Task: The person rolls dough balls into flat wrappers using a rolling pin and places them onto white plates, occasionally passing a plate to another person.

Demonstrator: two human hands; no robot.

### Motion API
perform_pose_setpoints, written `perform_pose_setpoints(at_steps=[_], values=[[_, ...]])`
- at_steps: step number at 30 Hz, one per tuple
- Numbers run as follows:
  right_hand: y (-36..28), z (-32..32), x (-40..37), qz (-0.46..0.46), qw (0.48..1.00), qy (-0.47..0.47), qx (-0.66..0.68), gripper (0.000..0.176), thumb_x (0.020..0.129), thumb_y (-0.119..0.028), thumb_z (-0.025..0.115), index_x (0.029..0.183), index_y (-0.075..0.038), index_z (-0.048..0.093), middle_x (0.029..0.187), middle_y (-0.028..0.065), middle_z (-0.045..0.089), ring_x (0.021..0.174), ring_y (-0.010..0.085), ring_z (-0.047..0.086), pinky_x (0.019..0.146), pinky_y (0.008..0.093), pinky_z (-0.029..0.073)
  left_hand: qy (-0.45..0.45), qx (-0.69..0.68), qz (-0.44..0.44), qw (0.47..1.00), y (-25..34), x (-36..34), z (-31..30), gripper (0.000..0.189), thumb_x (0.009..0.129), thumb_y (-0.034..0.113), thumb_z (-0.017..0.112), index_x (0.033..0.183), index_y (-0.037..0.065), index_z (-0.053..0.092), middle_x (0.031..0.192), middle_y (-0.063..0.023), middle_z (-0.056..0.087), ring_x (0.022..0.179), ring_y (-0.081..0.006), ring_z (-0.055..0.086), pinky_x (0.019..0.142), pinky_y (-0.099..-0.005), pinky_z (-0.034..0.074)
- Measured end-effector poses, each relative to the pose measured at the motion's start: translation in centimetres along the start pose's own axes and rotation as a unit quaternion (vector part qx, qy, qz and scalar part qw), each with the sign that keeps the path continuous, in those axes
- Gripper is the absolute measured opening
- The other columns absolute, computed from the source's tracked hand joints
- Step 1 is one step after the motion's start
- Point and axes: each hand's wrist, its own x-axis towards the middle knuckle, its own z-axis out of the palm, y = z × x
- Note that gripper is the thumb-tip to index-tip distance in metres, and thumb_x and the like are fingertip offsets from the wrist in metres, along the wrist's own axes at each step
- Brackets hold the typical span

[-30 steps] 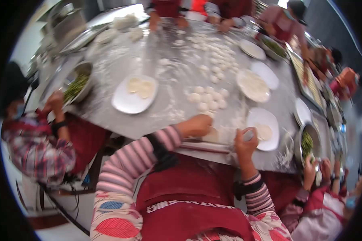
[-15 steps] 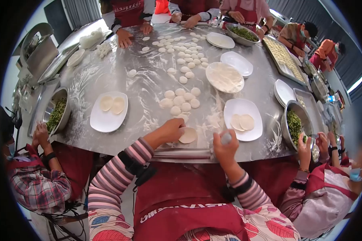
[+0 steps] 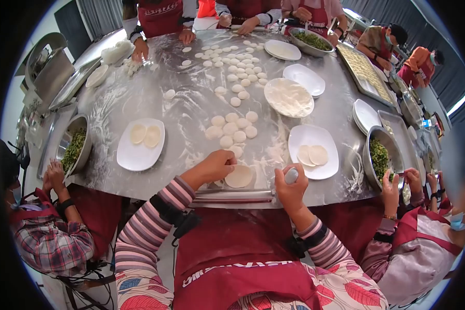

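Observation:
My left hand (image 3: pixel 214 168) pinches the edge of a flat round dough wrapper (image 3: pixel 238 176) lying on the floured metal table. To the right, my right hand (image 3: pixel 291 190) is wrapped round a short roller (image 3: pixel 292 175), whose rounded end shows above the fingers. Just beyond my left hand sits a cluster of small dough pieces (image 3: pixel 231 127). A white square plate (image 3: pixel 315 169) with overlapping wrappers (image 3: pixel 312 155) stands beyond my right hand.
Another plate (image 3: pixel 139 160) holds two wrappers at left. Bowls of green filling stand at left (image 3: pixel 75 147) and right (image 3: pixel 380 157), beside co-workers. A flour dish (image 3: pixel 289 98) lies ahead. More people work across the table near a filled tray (image 3: pixel 364 75).
The wrapper has shifted slightly left, and the roller now tilts differently in my right hand. Across the table, a co-worker's hand has moved left to the dough pieces there.

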Motion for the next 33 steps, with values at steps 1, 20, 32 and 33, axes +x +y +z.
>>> perform_pose_setpoints(at_steps=[1, 20, 32, 33], values=[[0.1, 0.5, 0.5, 0.004, 1.000, -0.001, 0.001, 0.024, 0.070, -0.008, 0.069, 0.081, -0.003, 0.049, 0.057, 0.0155, 0.053, 0.052, 0.0330, 0.056, 0.048, 0.0379, 0.044, -0.026, -0.016, -0.001, 1.000, 0.2, -0.2, -0.2, 0.015, 0.076, 0.011, 0.058, 0.083, -0.002, 0.059, 0.073, -0.0141, 0.061, 0.069, -0.0224, 0.058, 0.063, -0.0331, 0.044], [-1.9, -0.2, 0.4, -0.031, 0.999, 0.024, 0.026, 0.022, 0.069, -0.004, 0.071, 0.075, -0.006, 0.050, 0.058, 0.0120, 0.051, 0.048, 0.0265, 0.053, 0.046, 0.0324, 0.042, -0.097, -0.250, 0.074, 0.961, 10.1, 8.4, -0.5, 0.024, 0.078, 0.021, 0.060, 0.085, -0.002, 0.059, 0.069, -0.0052, 0.058, 0.068, -0.0114, 0.053, 0.060, -0.0285, 0.043], [-2.0, -0.2, 0.1, -0.044, 0.998, 0.030, 0.020, 0.023, 0.068, -0.003, 0.070, 0.074, -0.004, 0.049, 0.059, 0.0118, 0.050, 0.050, 0.0260, 0.052, 0.049, 0.0316, 0.042, 0.198, 0.275, 0.111, 0.934, 1.5, 3.5, 1.2, 0.024, 0.066, 0.015, 0.066, 0.086, 0.007, 0.056, 0.083, -0.0104, 0.056, 0.084, -0.0307, 0.056, 0.070, -0.0405, 0.044], [-2.0, -0.3, -0.2, -0.039, 0.999, 0.030, 0.011, 0.023, 0.068, -0.003, 0.070, 0.074, -0.004, 0.049, 0.060, 0.0118, 0.050, 0.051, 0.0261, 0.052, 0.050, 0.0318, 0.042, 0.204, 0.275, 0.108, 0.933, 1.7, 3.0, 1.5, 0.024, 0.066, 0.015, 0.066, 0.086, 0.007, 0.056, 0.083, -0.0104, 0.056, 0.084, -0.0307, 0.056, 0.070, -0.0405, 0.044]])
